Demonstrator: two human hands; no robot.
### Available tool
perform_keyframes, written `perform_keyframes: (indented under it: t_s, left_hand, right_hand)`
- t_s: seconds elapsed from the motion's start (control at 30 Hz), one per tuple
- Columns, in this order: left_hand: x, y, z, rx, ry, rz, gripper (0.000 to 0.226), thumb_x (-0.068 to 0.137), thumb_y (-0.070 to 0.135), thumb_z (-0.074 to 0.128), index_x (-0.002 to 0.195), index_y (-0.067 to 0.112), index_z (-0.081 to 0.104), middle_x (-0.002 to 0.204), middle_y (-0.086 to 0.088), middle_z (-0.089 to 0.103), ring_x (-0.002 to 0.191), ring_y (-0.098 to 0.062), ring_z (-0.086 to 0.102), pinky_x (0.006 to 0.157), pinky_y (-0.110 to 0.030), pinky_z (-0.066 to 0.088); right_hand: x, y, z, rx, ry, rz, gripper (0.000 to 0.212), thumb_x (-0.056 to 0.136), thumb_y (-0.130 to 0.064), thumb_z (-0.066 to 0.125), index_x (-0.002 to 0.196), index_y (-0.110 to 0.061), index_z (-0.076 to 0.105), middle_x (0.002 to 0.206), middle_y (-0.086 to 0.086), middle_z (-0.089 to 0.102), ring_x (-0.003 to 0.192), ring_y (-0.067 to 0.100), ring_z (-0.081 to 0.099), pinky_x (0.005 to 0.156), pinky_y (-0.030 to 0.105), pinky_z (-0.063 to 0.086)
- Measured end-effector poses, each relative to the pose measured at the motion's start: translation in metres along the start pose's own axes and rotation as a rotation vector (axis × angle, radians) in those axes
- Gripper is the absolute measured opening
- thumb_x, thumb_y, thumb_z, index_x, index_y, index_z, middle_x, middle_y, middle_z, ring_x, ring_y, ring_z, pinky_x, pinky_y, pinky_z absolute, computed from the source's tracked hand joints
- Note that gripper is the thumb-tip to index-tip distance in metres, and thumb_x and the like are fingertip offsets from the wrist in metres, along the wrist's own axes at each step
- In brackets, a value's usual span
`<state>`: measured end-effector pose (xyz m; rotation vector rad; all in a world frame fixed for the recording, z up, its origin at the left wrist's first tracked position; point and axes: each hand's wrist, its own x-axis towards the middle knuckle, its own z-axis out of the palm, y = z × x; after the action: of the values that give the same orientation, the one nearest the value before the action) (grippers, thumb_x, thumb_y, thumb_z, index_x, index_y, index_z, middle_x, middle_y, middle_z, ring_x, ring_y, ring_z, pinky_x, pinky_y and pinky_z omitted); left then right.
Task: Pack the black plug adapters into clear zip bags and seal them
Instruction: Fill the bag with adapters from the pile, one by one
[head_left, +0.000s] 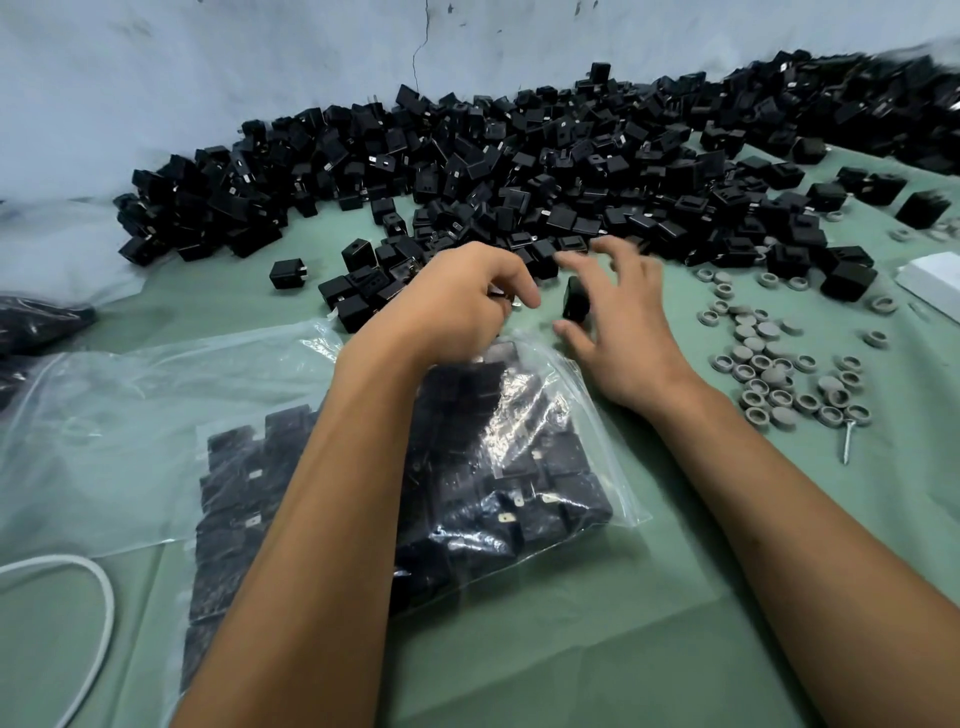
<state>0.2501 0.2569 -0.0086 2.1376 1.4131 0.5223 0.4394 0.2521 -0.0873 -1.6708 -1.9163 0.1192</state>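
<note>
The right hand (621, 332) reaches forward with fingers spread and blurred, thumb and fingers loosely around a single black adapter (575, 304) standing on the green table (675, 597); whether it truly grips it I cannot tell. The left hand (457, 306) curls its fingers over the mouth of a clear zip bag (519, 467), pinching something small there. The bag, packed with adapters, lies under both forearms. A large adapter pile (519, 171) sits just beyond the hands. No writing is readable.

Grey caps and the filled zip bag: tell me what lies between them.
In the head view, the right forearm crosses that stretch above the bare green table cover; nothing else lies between the filled zip bag and the grey caps.
</note>
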Motion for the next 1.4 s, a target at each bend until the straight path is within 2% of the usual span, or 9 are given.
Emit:
perform_keyframes:
  t_s: [0.1,0.3,0.47,0.6,0.73,0.9,1.03,1.2,1.4]
  left_hand:
    - [-0.002,0.003,0.0,-0.013,-0.112,0.046,0.048,0.096,-0.008,0.051,0.095,0.032,0.077,0.104,-0.001,0.069,0.088,-0.022,0.07,0.081,-0.049,0.059]
    - [-0.002,0.005,0.001,-0.057,-0.292,0.063,0.054,0.091,-0.013,0.048,0.098,0.031,0.079,0.106,-0.014,0.072,0.051,-0.005,0.047,0.05,-0.021,0.042]
    - [-0.002,0.003,-0.004,-0.087,-0.3,0.097,0.049,0.096,-0.011,0.047,0.103,0.025,0.079,0.063,0.022,0.063,0.048,0.0,0.046,0.055,-0.02,0.038]
    - [-0.004,0.005,-0.001,-0.033,-0.344,0.095,0.035,0.1,0.005,0.056,0.102,0.03,0.08,0.082,0.029,0.063,0.071,0.01,0.057,0.072,-0.013,0.041]
    - [-0.005,0.0,-0.002,0.01,-0.377,0.096,0.019,0.096,0.02,0.068,0.093,0.035,0.079,0.112,0.006,0.067,0.11,-0.016,0.062,0.104,-0.044,0.047]
    - [-0.004,-0.003,-0.005,0.019,-0.358,0.124,0.008,0.086,0.031,0.081,0.086,0.038,0.076,0.123,0.006,0.065,0.121,-0.017,0.057,0.11,-0.049,0.042]
    - [-0.004,-0.002,-0.006,-0.034,-0.301,0.174,0.006,0.085,0.031,0.082,0.088,0.032,0.077,0.122,-0.027,0.063,0.119,-0.044,0.059,0.107,-0.052,0.044]
    - [-0.005,-0.002,-0.007,-0.104,-0.26,0.201,0.009,0.082,0.025,0.084,0.083,0.03,0.077,0.115,0.005,0.068,0.117,-0.011,0.06,0.108,-0.039,0.043]
    - [-0.004,-0.003,-0.007,-0.105,-0.26,0.219,0.009,0.082,0.021,0.084,0.084,0.026,0.077,0.113,-0.003,0.07,0.116,-0.021,0.062,0.105,-0.041,0.047]
  right_hand:
    - [-0.001,-0.001,0.004,-0.02,-0.152,-0.12,0.036,0.101,-0.027,0.063,0.137,-0.024,0.063,0.159,0.003,0.037,0.143,0.028,0.03,0.118,0.045,0.033]
    - [-0.001,0.004,-0.006,0.167,-0.013,-0.018,0.023,0.088,-0.029,0.08,0.11,-0.022,0.074,0.098,-0.003,0.062,0.091,0.015,0.058,0.078,0.018,0.043]
    - [-0.007,0.008,-0.022,0.493,-0.098,0.112,0.019,0.091,-0.045,0.074,0.093,-0.026,0.071,0.074,0.004,0.071,0.062,0.019,0.063,0.056,0.028,0.051]
    - [-0.011,0.007,-0.033,0.91,-0.332,0.138,0.023,0.088,-0.036,0.073,0.1,-0.017,0.077,0.07,0.012,0.063,0.054,0.013,0.05,0.048,0.023,0.045]
    - [-0.014,0.016,-0.042,0.892,-0.645,0.106,0.035,0.092,-0.004,0.071,0.123,-0.02,0.073,0.085,0.003,0.073,0.069,0.013,0.064,0.062,0.021,0.055]
    - [-0.016,0.013,-0.045,0.906,-0.703,0.046,0.039,0.082,-0.005,0.077,0.119,-0.012,0.069,0.097,0.022,0.07,0.067,0.02,0.066,0.051,0.023,0.052]
    - [-0.014,0.017,-0.047,0.95,-0.728,0.028,0.034,0.077,-0.011,0.081,0.108,-0.004,0.067,0.082,0.011,0.072,0.056,0.014,0.061,0.042,0.018,0.044]
    - [-0.018,0.013,-0.045,0.958,-0.818,-0.113,0.033,0.083,-0.008,0.081,0.116,-0.004,0.075,0.107,0.017,0.077,0.085,0.026,0.073,0.073,0.027,0.061]
    - [-0.015,0.015,-0.044,0.99,-0.728,-0.036,0.027,0.077,-0.024,0.089,0.097,-0.009,0.079,0.085,0.016,0.075,0.048,0.006,0.05,0.041,0.016,0.034]
